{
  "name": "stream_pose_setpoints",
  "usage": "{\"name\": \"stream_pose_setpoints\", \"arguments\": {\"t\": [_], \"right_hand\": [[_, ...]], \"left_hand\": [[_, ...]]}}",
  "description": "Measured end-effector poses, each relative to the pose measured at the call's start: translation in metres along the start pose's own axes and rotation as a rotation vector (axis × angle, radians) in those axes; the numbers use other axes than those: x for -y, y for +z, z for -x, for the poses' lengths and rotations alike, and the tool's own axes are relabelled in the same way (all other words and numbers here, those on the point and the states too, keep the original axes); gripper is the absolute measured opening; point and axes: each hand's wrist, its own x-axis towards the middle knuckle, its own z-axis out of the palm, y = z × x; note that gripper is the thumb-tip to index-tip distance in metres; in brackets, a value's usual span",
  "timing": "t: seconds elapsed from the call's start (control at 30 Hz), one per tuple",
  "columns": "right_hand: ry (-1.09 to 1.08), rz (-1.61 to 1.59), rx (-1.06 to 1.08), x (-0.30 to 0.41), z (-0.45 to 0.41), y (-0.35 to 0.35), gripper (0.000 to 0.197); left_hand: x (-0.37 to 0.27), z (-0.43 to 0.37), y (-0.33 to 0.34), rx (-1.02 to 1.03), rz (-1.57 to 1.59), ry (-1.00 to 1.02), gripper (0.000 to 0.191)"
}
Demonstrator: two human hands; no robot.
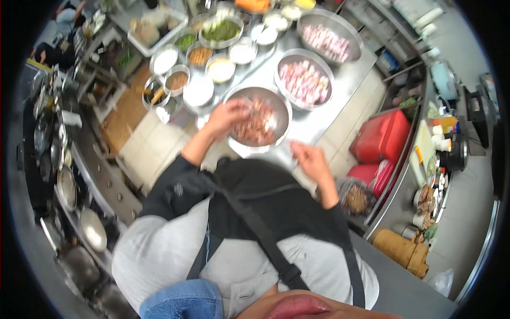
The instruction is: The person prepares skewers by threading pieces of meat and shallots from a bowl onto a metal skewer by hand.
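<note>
A steel bowl stands near the front end of a metal table. Reddish-brown chopped pieces cover its bottom. Over the bowl's left rim, my left hand reaches in with bent fingers; blur hides whether anything is between them. My right hand is beside the table's front edge, to the lower right of the bowl and apart from it. Its fingers are curled, and I cannot make out whether they pinch something. Just behind stands a second steel bowl of pinkish-white chopped pieces.
Farther back is a larger steel bowl with similar pieces. Several round containers, including a bowl of green leaves, crowd the table's left side. A red box sits on a right-hand shelf. Pans line the left counter; people are far left.
</note>
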Motion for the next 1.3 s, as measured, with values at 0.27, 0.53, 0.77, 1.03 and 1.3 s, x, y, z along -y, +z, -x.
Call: {"name": "stream_pose_setpoints", "arguments": {"t": [0.27, 0.53, 0.77, 1.03, 1.3], "right_hand": [[0.042, -0.153, -0.025, 0.002, 0.008, 0.017, 0.040], [0.027, -0.292, -0.071, -0.004, 0.002, 0.030, 0.039], [-0.001, -0.305, -0.132, -0.004, -0.004, 0.038, 0.031], [-0.042, -0.045, -0.216, 0.014, 0.011, 0.005, 0.029], [-0.268, 0.128, -0.223, -0.003, 0.006, -0.011, 0.038]], "left_hand": [[-0.012, 0.003, 0.016, 0.048, -0.023, 0.038, 0.037], [-0.016, -0.003, 0.012, -0.019, -0.145, 0.061, 0.032], [-0.014, -0.013, 0.013, -0.108, -0.116, 0.094, 0.039], [-0.010, 0.008, 0.025, -0.286, -0.428, 0.147, 0.038], [-0.015, 0.038, 0.101, 0.176, -1.182, 0.430, 0.067]]}}
